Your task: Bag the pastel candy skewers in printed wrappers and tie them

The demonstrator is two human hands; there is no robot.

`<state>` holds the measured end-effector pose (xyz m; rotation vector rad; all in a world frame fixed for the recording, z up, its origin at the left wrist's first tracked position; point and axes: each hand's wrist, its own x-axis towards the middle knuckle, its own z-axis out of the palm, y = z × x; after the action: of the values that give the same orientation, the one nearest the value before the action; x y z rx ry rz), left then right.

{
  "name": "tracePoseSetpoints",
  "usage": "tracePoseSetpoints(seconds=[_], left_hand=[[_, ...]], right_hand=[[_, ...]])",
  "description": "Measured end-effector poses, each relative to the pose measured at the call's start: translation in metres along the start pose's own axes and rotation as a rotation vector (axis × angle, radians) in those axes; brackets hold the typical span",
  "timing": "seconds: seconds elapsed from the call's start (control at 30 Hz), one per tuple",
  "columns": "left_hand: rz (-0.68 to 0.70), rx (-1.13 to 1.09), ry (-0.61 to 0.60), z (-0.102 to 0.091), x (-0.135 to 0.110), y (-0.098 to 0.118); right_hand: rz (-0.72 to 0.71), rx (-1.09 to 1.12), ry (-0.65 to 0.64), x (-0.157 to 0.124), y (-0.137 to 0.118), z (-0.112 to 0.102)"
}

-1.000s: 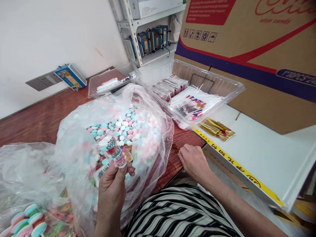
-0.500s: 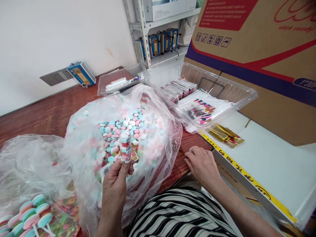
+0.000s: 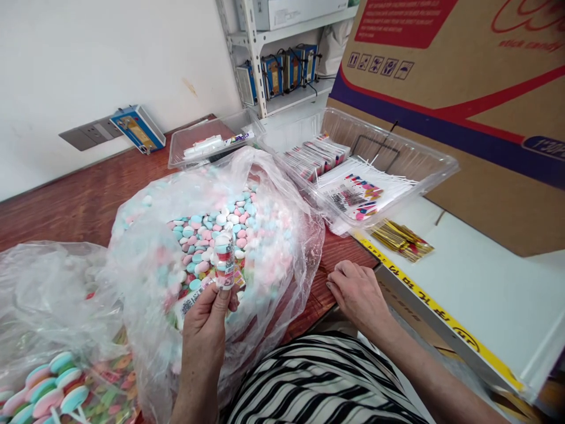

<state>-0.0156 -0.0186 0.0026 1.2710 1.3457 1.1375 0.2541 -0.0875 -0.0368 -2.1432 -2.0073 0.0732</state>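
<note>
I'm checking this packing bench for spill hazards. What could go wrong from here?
The open candy bag slumps near the table edge; a nudge might spill sweets. The left hand holds a small wrapped candy packet by its lower end only, so it could slip. The gold twist ties lie loose and could scatter.

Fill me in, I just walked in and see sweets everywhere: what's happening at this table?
A person in a striped top sits at the table. The left hand holds up a small printed wrapper with candy in it, over a big clear bag full of pink, blue and white candies. The right hand rests flat on the table edge. A clear tray of printed wrappers sits behind, gold ties beside it, and a second bag of lollipops lies at the left.
</note>
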Motion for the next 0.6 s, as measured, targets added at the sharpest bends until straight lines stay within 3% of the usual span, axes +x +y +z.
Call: tracePoseSetpoints(seconds=[0.17,0.27,0.33,0.4,0.47,0.5,0.6], left_hand=[[0.015,0.035,-0.007,-0.004,-0.001,0.001],[0.012,0.160,-0.033,-0.007,-0.001,0.007],[0.083,0.298,-0.034,-0.003,0.001,0.011],[0.234,0.444,-0.025,0.005,0.004,0.013],[0.360,0.573,-0.036,0.015,0.006,0.014],[0.399,0.630,-0.039,0.020,0.007,0.014],[0.471,0.767,-0.012,0.029,0.005,0.013]], right_hand=[[-0.031,0.004,0.096,0.000,0.004,0.011],[-0.013,0.122,0.233,-0.005,0.001,-0.003],[0.014,0.316,0.345,-0.006,-0.011,-0.022],[0.000,0.586,0.266,-0.001,-0.033,-0.040],[-0.043,0.879,0.088,0.009,-0.063,-0.049],[-0.068,1.006,-0.032,0.016,-0.079,-0.049],[-0.023,1.287,-0.180,0.039,-0.116,-0.032]])
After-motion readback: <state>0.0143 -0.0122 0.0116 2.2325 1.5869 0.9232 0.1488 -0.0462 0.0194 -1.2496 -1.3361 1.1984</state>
